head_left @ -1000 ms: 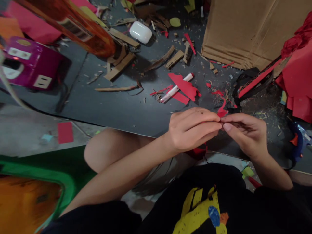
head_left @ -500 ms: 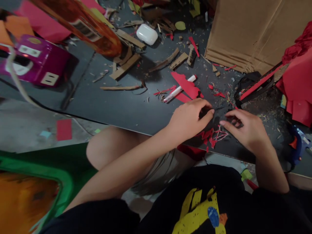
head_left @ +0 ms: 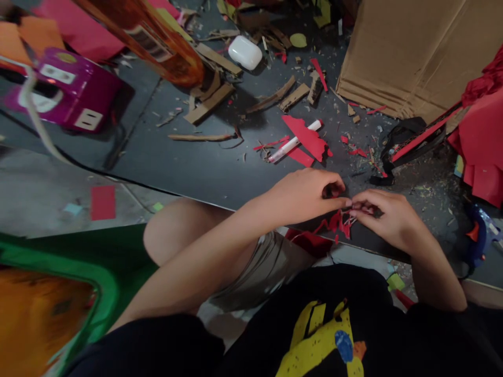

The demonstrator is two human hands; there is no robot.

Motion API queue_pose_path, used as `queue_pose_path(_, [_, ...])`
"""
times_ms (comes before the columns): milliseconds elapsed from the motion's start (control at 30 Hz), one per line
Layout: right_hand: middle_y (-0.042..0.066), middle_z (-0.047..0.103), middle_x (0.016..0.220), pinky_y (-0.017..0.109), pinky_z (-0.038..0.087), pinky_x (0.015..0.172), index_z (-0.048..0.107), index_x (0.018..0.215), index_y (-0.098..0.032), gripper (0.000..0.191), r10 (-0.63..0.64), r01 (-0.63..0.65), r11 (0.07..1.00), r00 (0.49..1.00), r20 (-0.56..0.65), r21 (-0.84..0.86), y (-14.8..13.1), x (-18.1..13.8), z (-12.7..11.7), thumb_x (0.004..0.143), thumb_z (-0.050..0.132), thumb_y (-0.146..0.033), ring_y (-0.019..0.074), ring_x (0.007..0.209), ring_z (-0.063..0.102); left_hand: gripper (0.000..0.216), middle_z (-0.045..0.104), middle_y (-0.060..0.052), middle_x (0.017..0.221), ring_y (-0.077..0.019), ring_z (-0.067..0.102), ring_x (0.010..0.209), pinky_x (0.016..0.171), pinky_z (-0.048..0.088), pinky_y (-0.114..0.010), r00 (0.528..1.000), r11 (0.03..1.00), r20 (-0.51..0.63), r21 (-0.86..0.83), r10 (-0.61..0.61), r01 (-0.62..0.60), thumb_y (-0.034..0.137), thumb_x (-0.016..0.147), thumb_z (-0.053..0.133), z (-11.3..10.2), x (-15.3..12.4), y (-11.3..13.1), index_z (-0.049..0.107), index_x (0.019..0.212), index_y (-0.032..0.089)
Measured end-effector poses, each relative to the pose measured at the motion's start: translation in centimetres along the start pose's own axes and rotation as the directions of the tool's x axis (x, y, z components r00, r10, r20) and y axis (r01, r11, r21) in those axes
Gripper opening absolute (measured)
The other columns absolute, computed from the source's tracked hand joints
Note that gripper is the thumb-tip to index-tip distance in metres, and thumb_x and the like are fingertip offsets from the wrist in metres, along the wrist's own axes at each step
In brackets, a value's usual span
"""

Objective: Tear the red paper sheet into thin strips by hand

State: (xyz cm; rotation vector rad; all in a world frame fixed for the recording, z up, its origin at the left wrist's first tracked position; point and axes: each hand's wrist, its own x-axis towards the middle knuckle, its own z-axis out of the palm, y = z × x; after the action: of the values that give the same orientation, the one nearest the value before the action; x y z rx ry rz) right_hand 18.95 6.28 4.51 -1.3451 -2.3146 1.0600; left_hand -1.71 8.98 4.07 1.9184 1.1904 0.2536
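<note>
At the table's near edge, my left hand [head_left: 310, 193] and my right hand [head_left: 387, 212] meet at the fingertips. Thin red and whitish paper strips [head_left: 346, 225] hang just under them in a tangle. My right thumb and fingers pinch the strips' upper end. The fingers of my left hand curl in with its thumb pressed toward the right fingertips; what lies between them is hidden. Beyond the hands, a white marker [head_left: 283, 149] lies partly beneath a torn red paper piece [head_left: 308, 137].
Cardboard scraps [head_left: 210, 103] litter the dark table [head_left: 188, 173]. A white earbud case [head_left: 245, 52], an orange bottle [head_left: 173, 57] and a purple power block [head_left: 78, 89] stand left. To the right are a cardboard box [head_left: 408, 52], red paper [head_left: 481, 152] and a blue glue gun [head_left: 477, 235].
My hands have come together and down onto the red strips, which were lying spread out between them and are now bunched at the fingertips. The view has shifted slightly.
</note>
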Motion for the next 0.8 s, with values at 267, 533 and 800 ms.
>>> queue_pose_path(267, [-0.002,0.069,0.077,0.02,0.054,0.06,0.065,0.097,-0.022,0.018,0.139,-0.028,0.959,0.913,-0.383,0.28,-0.6,-0.3,-0.2,0.079,0.068,-0.02,0.01,0.066,0.066,0.013,0.07,0.001,0.072,-0.0089,0.06,0.065,0.062,0.044,-0.018,0.992,0.925,-0.027,-0.358,0.126,-0.127,0.021,0.084,0.059,-0.5,0.0,0.5,0.069,0.079,0.014])
queue_pose_path(533, [-0.001,0.074,0.084,0.024,0.059,0.07,0.067,0.094,-0.022,0.021,0.146,0.033,0.885,0.927,-0.346,0.464,-1.3,0.1,-0.1,0.075,0.073,-0.019,0.0119,0.077,0.071,0.018,0.066,0.001,0.068,-0.0081,0.057,0.062,0.057,0.045,-0.017,0.985,0.836,-0.07,-0.522,0.154,-0.168,0.024,0.086,0.056,-0.7,-0.6,1.4,0.068,0.078,0.014])
queue_pose_path(800, [-0.004,0.072,0.076,0.021,0.057,0.063,0.069,0.085,-0.023,0.015,0.2,0.049,0.837,0.899,-0.389,0.545,-1.4,0.1,0.1,0.073,0.073,-0.014,0.0098,0.068,0.068,0.008,0.064,0.002,0.064,-0.0051,0.055,0.056,0.052,0.043,-0.012,0.989,0.721,-0.099,-0.676,0.112,-0.149,0.019,0.08,0.064,-0.1,-0.8,1.7,0.067,0.076,0.013])
